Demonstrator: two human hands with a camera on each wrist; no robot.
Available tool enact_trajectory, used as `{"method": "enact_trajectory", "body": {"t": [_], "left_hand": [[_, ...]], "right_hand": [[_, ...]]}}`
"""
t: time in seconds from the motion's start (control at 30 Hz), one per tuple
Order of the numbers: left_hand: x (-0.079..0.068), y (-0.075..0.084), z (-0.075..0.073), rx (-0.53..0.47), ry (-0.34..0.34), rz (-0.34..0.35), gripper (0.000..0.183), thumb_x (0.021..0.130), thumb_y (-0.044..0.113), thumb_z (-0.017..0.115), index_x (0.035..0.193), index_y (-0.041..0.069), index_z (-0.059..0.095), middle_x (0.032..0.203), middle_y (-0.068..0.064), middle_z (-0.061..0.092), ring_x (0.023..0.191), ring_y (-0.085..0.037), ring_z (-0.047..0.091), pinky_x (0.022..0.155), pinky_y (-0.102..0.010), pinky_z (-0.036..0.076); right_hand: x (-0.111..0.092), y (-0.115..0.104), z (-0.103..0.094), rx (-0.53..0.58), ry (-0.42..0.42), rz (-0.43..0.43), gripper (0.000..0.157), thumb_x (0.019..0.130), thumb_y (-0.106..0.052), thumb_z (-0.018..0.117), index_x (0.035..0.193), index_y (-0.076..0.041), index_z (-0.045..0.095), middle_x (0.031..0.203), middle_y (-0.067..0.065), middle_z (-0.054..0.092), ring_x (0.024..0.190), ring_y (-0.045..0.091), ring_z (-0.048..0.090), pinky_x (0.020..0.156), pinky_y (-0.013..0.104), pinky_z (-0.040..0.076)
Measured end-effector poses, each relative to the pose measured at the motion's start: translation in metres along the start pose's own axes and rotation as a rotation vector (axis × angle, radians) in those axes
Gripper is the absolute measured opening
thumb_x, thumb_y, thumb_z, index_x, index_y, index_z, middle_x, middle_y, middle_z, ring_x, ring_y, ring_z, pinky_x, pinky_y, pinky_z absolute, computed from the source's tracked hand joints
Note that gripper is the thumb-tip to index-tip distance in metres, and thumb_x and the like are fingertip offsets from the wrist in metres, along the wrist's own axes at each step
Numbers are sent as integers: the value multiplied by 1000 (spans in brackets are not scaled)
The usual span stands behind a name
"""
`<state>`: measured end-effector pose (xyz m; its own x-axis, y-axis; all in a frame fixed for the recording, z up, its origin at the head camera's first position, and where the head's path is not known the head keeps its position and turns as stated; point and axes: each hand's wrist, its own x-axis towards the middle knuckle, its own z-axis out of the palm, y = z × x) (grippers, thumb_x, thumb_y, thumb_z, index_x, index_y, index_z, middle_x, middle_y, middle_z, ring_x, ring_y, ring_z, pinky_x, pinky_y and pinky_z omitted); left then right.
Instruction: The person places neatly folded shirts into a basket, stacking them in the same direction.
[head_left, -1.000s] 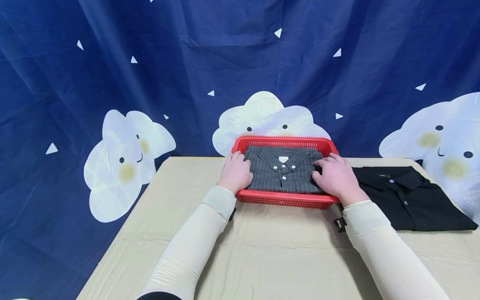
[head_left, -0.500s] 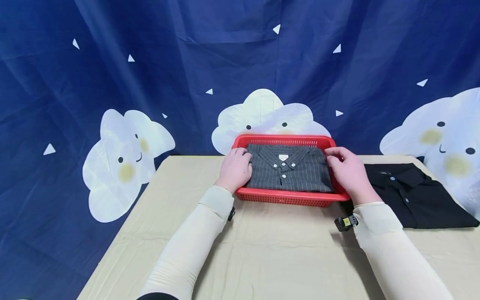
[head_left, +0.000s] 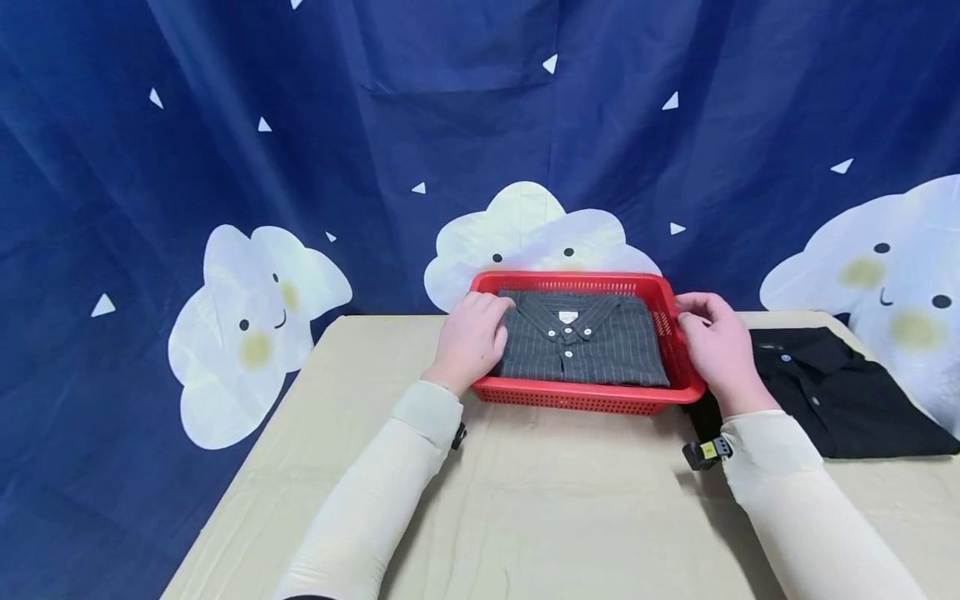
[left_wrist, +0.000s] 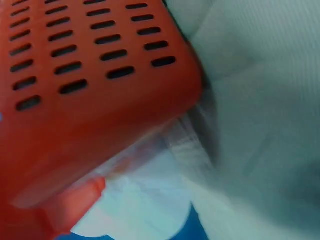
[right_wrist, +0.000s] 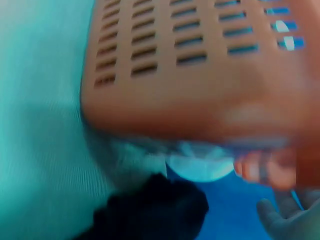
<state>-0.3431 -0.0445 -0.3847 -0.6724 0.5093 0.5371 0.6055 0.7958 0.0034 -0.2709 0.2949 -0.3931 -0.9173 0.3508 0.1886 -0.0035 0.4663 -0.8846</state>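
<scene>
A dark striped button-up shirt lies folded in a red plastic basket, collar toward the back. My left hand reaches over the basket's left rim, with fingers and thumb at the shirt's left edge; how they hold it I cannot tell. At the right rim is my right hand, thumb and fingers parted and fingertips right at the rim's outer side. The right wrist view catches some fingers below the red rim. The left wrist view is filled by the basket's slotted wall, the hand itself hidden.
A folded black shirt lies on the table to the right, partly behind my right hand. The beige table covering runs toward me. A dark blue curtain with white clouds hangs close behind the basket.
My right hand has come out of the basket and moved right to its rim, uncovering the shirt's right edge. My left fingers have shifted slightly right over the shirt's edge.
</scene>
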Motion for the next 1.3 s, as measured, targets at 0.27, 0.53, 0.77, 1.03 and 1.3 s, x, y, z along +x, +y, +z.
{"method": "enact_trajectory", "body": {"t": [0.27, 0.53, 0.77, 1.03, 1.3], "left_hand": [[-7, 54, -11, -208, 68, 112, 33, 96, 19, 58, 127, 13, 66, 120, 0, 66, 112, -18, 57, 101, -33, 44], [-6, 122, -17, -435, 25, 228, 32, 96, 17, 61, 127, 14, 67, 123, 3, 66, 114, -12, 57, 103, -22, 41], [-5, 185, -11, -725, -205, 260, 34, 101, 22, 59, 135, 20, 63, 125, 11, 60, 114, 7, 48, 99, -8, 34], [2, 247, 14, -855, -466, 203, 46, 102, 29, 61, 147, 29, 53, 142, 20, 50, 127, 14, 39, 99, -7, 34], [5, 286, 45, -835, -542, -52, 62, 99, 39, 59, 157, 35, 36, 160, 13, 30, 148, -5, 21, 115, -26, 28]], "right_hand": [[-4, 21, -37, -173, 79, -73, 41, 104, -25, 45, 136, -4, 58, 133, 18, 59, 113, 25, 52, 82, 27, 39], [-11, 39, -83, -268, 125, -146, 40, 102, -21, 51, 135, 1, 59, 118, 6, 63, 89, -12, 41, 77, 17, 33], [-21, 63, -113, -216, 179, -27, 49, 103, -28, 52, 144, -1, 51, 117, -17, 54, 95, -14, 40, 81, 13, 32], [-20, 73, -145, -67, 333, 73, 29, 99, -16, 51, 117, -38, 58, 108, -28, 50, 94, -13, 43, 81, 9, 33], [11, 167, -195, 233, 303, -29, 29, 99, -7, 54, 110, -33, 64, 102, -20, 58, 83, -8, 57, 62, 6, 45]]}}
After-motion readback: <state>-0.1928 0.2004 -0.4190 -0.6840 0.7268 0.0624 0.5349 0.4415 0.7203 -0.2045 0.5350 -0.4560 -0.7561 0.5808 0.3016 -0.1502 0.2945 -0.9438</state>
